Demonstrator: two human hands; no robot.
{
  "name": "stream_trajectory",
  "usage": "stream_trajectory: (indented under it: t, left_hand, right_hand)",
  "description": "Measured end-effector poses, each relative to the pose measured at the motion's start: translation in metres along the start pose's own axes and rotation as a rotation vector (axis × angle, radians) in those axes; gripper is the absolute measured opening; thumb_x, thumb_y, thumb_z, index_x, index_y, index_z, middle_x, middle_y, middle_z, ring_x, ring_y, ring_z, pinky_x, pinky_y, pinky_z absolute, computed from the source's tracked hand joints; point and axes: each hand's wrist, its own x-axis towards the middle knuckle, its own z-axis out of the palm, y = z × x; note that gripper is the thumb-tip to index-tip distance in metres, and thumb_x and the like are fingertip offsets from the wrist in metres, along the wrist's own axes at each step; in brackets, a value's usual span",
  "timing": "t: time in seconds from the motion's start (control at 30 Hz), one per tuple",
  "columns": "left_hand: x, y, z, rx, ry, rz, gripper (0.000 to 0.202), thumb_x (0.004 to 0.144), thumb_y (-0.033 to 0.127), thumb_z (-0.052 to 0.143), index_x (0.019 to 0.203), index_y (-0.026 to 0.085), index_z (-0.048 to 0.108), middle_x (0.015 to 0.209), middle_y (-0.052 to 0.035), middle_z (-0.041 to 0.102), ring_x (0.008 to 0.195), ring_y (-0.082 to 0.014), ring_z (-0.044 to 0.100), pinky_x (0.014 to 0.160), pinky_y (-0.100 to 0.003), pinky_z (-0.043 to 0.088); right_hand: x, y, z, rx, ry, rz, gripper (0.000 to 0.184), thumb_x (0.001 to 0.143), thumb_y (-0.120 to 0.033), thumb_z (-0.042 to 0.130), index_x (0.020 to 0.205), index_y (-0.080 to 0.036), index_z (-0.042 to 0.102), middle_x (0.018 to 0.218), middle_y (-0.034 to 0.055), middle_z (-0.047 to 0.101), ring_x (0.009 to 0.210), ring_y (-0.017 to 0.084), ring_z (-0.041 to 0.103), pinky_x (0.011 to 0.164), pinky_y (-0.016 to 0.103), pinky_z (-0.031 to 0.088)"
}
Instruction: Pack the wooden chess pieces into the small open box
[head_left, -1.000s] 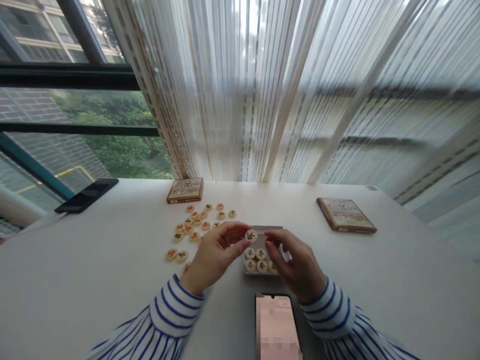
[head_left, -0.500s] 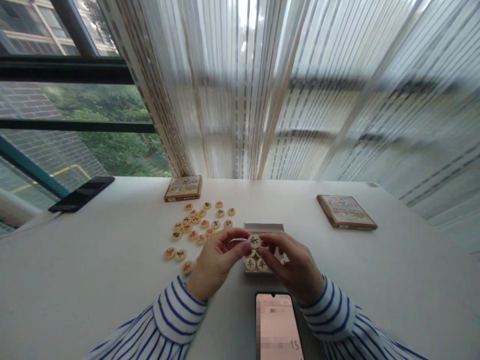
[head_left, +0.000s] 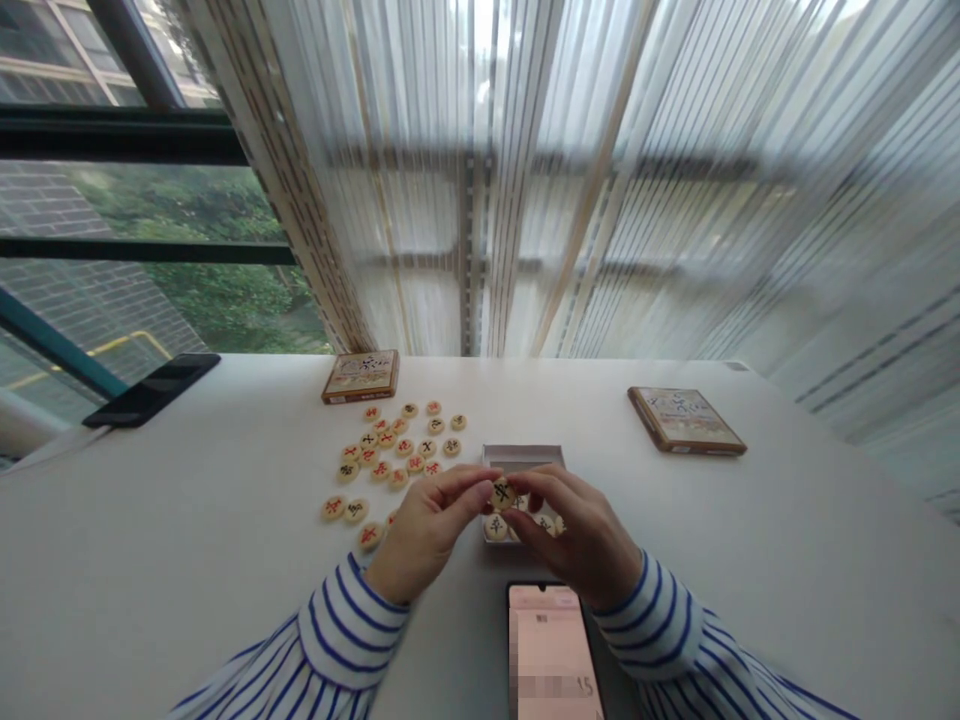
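Between the fingertips of both hands is a round Chinese chess piece (head_left: 502, 492) with a black character facing me. My left hand (head_left: 431, 525) pinches its left edge, and my right hand (head_left: 581, 525) pinches its right edge. The piece is held above an open shallow box (head_left: 523, 456), where several black-marked pieces (head_left: 496, 527) lie along the near side. My right fingers cover part of the box. To the left, many loose pieces with red or black characters (head_left: 386, 438) are scattered on the white table; my left hand partly hides one.
A lit smartphone (head_left: 553, 650) lies in front of the box, between my forearms. Two flat printed boxes, one at the back left (head_left: 361, 376) and one at the right (head_left: 686, 420), rest on the table (head_left: 187, 560). A dark phone (head_left: 154, 390) with a cable lies far left.
The held piece has come slightly down and tilted between the fingertips, still over the box. The whole view has shifted a little; the loose pieces look unmoved.
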Motion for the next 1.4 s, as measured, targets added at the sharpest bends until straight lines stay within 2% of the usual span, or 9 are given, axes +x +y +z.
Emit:
stream_trajectory:
  t: [0.1, 0.2, 0.3, 0.47, 0.67, 0.8, 1.2, 1.3, 1.4]
  left_hand:
    - [-0.001, -0.002, 0.002, -0.124, 0.021, -0.043, 0.030, 0.070, 0.036, 0.068, 0.095, 0.019, 0.068, 0.083, -0.0042, 0.070, 0.076, -0.0160, 0.062, 0.075, -0.031, 0.051]
    - [-0.002, -0.002, 0.003, -0.185, 0.044, -0.067, 0.031, 0.065, 0.033, 0.073, 0.091, 0.018, 0.068, 0.082, -0.0039, 0.070, 0.077, -0.0165, 0.063, 0.075, -0.031, 0.051]
    - [-0.003, -0.003, 0.003, -0.159, 0.033, -0.089, 0.026, 0.065, 0.031, 0.073, 0.086, 0.017, 0.068, 0.081, -0.0047, 0.070, 0.078, -0.0174, 0.064, 0.075, -0.031, 0.051]
    - [-0.003, -0.005, 0.000, -0.126, 0.029, -0.117, 0.026, 0.066, 0.032, 0.071, 0.088, 0.017, 0.070, 0.081, -0.0049, 0.072, 0.078, -0.0180, 0.064, 0.077, -0.032, 0.050]
    - [-0.003, -0.003, -0.001, -0.084, 0.012, -0.097, 0.022, 0.068, 0.030, 0.069, 0.087, 0.018, 0.071, 0.081, -0.0038, 0.072, 0.080, -0.0175, 0.064, 0.078, -0.030, 0.049]
    - [-0.003, -0.002, 0.001, -0.106, 0.033, -0.109, 0.026, 0.066, 0.029, 0.071, 0.089, 0.017, 0.069, 0.083, -0.0047, 0.071, 0.080, -0.0179, 0.064, 0.077, -0.031, 0.050]
    - [-0.002, -0.002, 0.006, -0.141, 0.050, -0.077, 0.023, 0.064, 0.025, 0.073, 0.083, 0.015, 0.064, 0.078, -0.0012, 0.068, 0.073, -0.0121, 0.062, 0.070, -0.024, 0.050]
    - [-0.002, -0.003, 0.007, -0.109, 0.047, -0.057, 0.022, 0.066, 0.026, 0.072, 0.083, 0.015, 0.063, 0.078, -0.0012, 0.068, 0.073, -0.0125, 0.063, 0.071, -0.025, 0.050]
    - [-0.002, -0.006, 0.006, 0.017, 0.085, -0.017, 0.021, 0.070, 0.029, 0.066, 0.086, 0.015, 0.063, 0.080, -0.0024, 0.068, 0.073, -0.0139, 0.063, 0.070, -0.027, 0.051]
  right_hand:
    - [-0.001, -0.001, 0.002, -0.002, 0.028, 0.015, 0.019, 0.082, -0.024, 0.056, 0.099, -0.017, 0.056, 0.079, 0.0051, 0.063, 0.067, 0.014, 0.058, 0.059, 0.029, 0.050]
    - [-0.002, -0.002, 0.003, -0.020, 0.069, 0.038, 0.017, 0.081, -0.026, 0.057, 0.096, -0.017, 0.057, 0.075, 0.0045, 0.063, 0.065, 0.014, 0.058, 0.058, 0.029, 0.050]
    - [-0.001, -0.003, 0.003, -0.032, 0.092, 0.023, 0.016, 0.081, -0.029, 0.057, 0.092, -0.017, 0.057, 0.072, 0.0038, 0.063, 0.062, 0.013, 0.057, 0.055, 0.028, 0.049]
    - [0.000, -0.001, 0.001, -0.027, 0.055, -0.007, 0.016, 0.081, -0.029, 0.058, 0.091, -0.017, 0.057, 0.074, 0.0046, 0.063, 0.063, 0.014, 0.058, 0.055, 0.028, 0.049]
    - [0.000, 0.003, -0.004, 0.001, 0.012, -0.026, 0.018, 0.079, -0.023, 0.059, 0.096, -0.017, 0.056, 0.083, 0.0060, 0.063, 0.073, 0.015, 0.059, 0.064, 0.031, 0.051]
    - [-0.001, 0.003, -0.004, 0.016, 0.002, -0.029, 0.023, 0.079, -0.022, 0.059, 0.101, -0.017, 0.055, 0.091, 0.0078, 0.062, 0.080, 0.017, 0.059, 0.069, 0.033, 0.052]
    - [-0.001, 0.005, -0.001, 0.034, -0.016, -0.051, 0.023, 0.079, -0.020, 0.057, 0.102, -0.017, 0.056, 0.092, 0.0083, 0.062, 0.079, 0.016, 0.060, 0.069, 0.032, 0.053]
    - [0.000, 0.005, -0.004, 0.031, -0.008, -0.041, 0.023, 0.079, -0.018, 0.056, 0.102, -0.017, 0.056, 0.092, 0.0080, 0.061, 0.079, 0.016, 0.060, 0.069, 0.031, 0.053]
    - [0.002, 0.008, -0.009, 0.019, 0.014, -0.030, 0.025, 0.079, -0.016, 0.056, 0.103, -0.017, 0.055, 0.091, 0.0075, 0.061, 0.080, 0.015, 0.058, 0.069, 0.030, 0.053]
